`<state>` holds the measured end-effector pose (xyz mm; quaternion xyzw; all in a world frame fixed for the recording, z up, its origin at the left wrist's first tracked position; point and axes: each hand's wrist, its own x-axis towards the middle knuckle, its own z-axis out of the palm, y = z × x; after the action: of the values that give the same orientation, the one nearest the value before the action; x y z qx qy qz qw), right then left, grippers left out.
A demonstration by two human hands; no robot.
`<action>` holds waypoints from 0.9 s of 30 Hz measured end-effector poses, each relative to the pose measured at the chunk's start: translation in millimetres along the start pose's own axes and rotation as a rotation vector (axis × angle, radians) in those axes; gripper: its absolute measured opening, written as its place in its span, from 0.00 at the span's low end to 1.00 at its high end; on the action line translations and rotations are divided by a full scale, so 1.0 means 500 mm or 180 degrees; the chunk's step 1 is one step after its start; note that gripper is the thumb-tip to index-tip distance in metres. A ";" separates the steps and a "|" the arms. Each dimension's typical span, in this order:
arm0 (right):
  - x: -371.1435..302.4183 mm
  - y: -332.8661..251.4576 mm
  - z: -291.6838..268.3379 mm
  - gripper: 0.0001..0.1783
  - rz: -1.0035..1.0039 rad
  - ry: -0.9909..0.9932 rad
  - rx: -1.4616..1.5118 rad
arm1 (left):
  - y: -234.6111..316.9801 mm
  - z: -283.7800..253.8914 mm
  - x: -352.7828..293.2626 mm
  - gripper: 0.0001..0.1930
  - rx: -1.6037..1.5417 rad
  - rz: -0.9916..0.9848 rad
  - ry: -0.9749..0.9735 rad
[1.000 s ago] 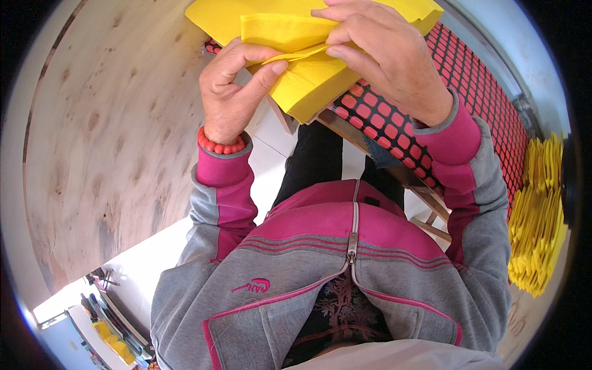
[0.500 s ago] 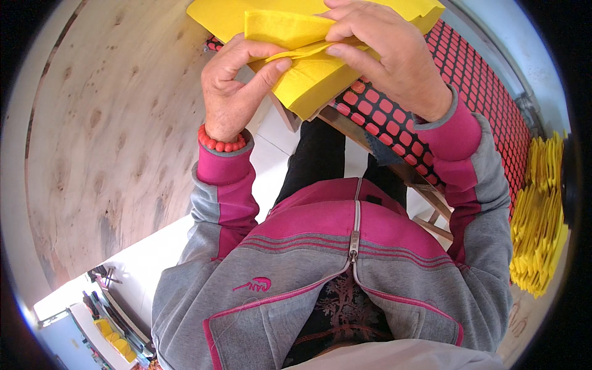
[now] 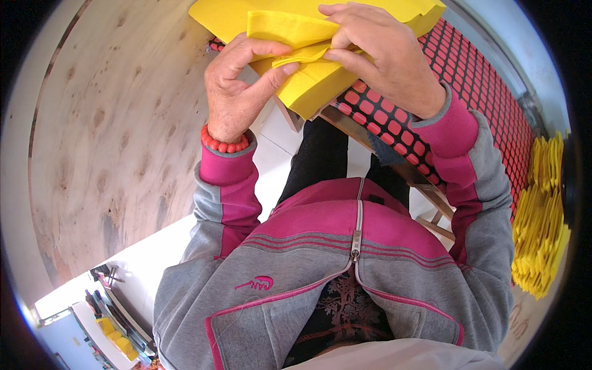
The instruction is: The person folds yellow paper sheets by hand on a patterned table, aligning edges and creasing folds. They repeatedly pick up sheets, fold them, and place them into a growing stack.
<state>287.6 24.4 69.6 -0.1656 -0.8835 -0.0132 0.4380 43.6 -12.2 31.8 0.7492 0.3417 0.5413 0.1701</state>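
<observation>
Your left hand (image 3: 239, 86), nearly closed, pinched the folded yellow fabric (image 3: 288, 29); your right hand (image 3: 388, 58) pinched it farther right, seemingly to keep it steady.

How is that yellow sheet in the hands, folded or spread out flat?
Folded, at least partly: the yellow sheet shows layered edges pinched between the left hand's thumb and finger.

I have brought my right hand (image 3: 388, 58) a little toward my left hand (image 3: 237, 92), so the gap between the two thumb tips has narrowed. The folded edge (image 3: 302, 55) of the yellow cloth (image 3: 320, 83) between them, a thin ridge a second ago, now looks shorter and thicker, its layers showing beside my left thumb.
</observation>
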 end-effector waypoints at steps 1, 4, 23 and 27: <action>-0.001 0.001 0.000 0.08 -0.0085 0.0088 -0.0002 | 0.000 0.001 0.000 0.08 0.0024 0.0015 -0.0010; -0.003 0.001 -0.008 0.09 0.0100 -0.0089 -0.0016 | -0.001 0.004 0.002 0.07 -0.0126 -0.0045 0.0028; -0.386 -0.189 0.045 0.12 0.2324 -0.2567 -0.0653 | -0.005 0.010 -0.014 0.05 -0.0403 -0.0641 0.0181; -0.544 -0.147 0.093 0.30 0.2869 -0.1513 -0.1705 | -0.008 0.011 -0.011 0.05 -0.0397 -0.0599 0.0197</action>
<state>382.0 -113.5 -161.7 -0.6294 -0.7656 -0.0110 0.1325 46.3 -12.8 23.4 0.6847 0.3812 0.5661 0.2559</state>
